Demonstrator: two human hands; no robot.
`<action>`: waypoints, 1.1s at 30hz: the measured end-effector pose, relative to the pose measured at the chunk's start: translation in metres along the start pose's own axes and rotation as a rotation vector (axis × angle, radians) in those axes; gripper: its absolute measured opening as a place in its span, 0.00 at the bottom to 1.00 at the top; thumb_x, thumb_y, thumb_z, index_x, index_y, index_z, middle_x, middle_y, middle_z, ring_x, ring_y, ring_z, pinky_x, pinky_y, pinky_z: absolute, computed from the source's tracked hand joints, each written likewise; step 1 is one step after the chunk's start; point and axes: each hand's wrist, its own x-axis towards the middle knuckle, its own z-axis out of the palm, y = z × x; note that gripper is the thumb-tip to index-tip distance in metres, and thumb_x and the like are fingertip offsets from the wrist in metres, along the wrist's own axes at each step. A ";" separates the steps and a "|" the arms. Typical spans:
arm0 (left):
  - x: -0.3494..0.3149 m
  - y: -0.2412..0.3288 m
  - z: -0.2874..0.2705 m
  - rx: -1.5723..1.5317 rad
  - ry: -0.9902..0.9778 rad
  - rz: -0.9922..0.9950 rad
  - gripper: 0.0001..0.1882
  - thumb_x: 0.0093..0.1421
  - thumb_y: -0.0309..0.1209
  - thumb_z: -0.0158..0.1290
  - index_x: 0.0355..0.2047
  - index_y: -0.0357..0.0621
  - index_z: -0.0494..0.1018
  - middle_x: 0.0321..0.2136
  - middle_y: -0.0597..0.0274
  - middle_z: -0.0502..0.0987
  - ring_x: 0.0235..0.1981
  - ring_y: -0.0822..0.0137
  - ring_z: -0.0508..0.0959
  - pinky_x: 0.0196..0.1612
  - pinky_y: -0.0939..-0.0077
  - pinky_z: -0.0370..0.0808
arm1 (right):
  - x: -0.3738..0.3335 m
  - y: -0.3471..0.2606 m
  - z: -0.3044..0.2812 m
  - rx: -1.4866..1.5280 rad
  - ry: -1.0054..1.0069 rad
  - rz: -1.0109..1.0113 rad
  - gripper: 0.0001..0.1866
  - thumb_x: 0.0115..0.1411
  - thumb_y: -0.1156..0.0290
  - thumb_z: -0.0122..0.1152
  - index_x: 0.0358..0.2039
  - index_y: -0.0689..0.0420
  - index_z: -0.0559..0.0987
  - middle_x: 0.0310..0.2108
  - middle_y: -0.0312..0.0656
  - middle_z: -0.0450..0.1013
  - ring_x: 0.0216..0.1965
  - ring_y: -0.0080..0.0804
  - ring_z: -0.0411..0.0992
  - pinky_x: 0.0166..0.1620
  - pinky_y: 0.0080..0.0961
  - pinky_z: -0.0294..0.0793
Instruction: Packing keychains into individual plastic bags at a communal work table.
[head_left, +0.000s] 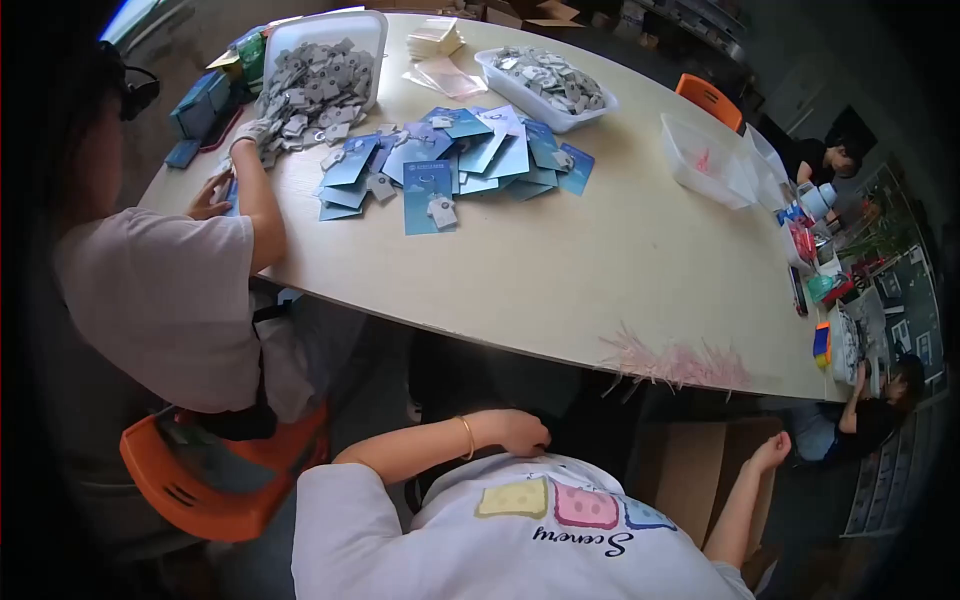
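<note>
Head view: clock directions run from the middle of the picture.
Left hand: the hand (525, 432) sits toward five o'clock before the shirt, fingers curled together; whether it holds anything, one cannot tell. A gold bracelet (467, 438) circles its wrist.
Right hand: the hand (770, 450) is at four o'clock, fingers curled in, beside the open cardboard box (680, 450); its grip cannot be told.
Pink strips: the bundle (675, 365) lies between three and four o'clock, some strands overhanging the edge of the pale table (560, 260).
Blue cards: the pile (428, 185) spreads at twelve o'clock, small white shirt-shaped pieces among it.
Tubs: one (330, 30), at eleven, spills such pieces; another (575, 120), past twelve, is heaped with them.
Co-worker: a person (165, 300) works at nine o'clock above an orange chair (170, 490).
</note>
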 end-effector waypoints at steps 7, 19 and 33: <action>-0.102 0.035 -0.190 0.373 1.090 0.368 0.14 0.56 0.35 0.53 0.18 0.44 0.68 0.13 0.63 0.68 0.19 0.61 0.71 0.22 0.67 0.66 | -0.111 -0.375 0.189 0.324 -0.537 -0.572 0.14 0.57 0.77 0.51 0.45 0.58 0.69 0.43 0.36 0.67 0.42 0.24 0.65 0.41 0.19 0.66; -0.063 -0.112 -0.220 0.610 1.014 0.386 0.14 0.51 0.31 0.52 0.11 0.46 0.65 0.10 0.65 0.69 0.15 0.64 0.72 0.20 0.70 0.69 | -0.377 -0.621 0.581 0.038 -1.149 -1.068 0.21 0.54 0.69 0.53 0.49 0.58 0.67 0.50 0.47 0.66 0.54 0.43 0.64 0.55 0.37 0.64; -0.042 -0.140 -0.207 0.273 1.154 0.377 0.06 0.40 0.28 0.51 0.20 0.44 0.76 0.24 0.59 0.77 0.28 0.60 0.78 0.32 0.68 0.76 | -0.403 -0.626 0.773 -0.472 -1.425 -0.576 0.57 0.35 0.38 0.70 0.58 0.61 0.59 0.51 0.57 0.66 0.51 0.46 0.68 0.53 0.34 0.68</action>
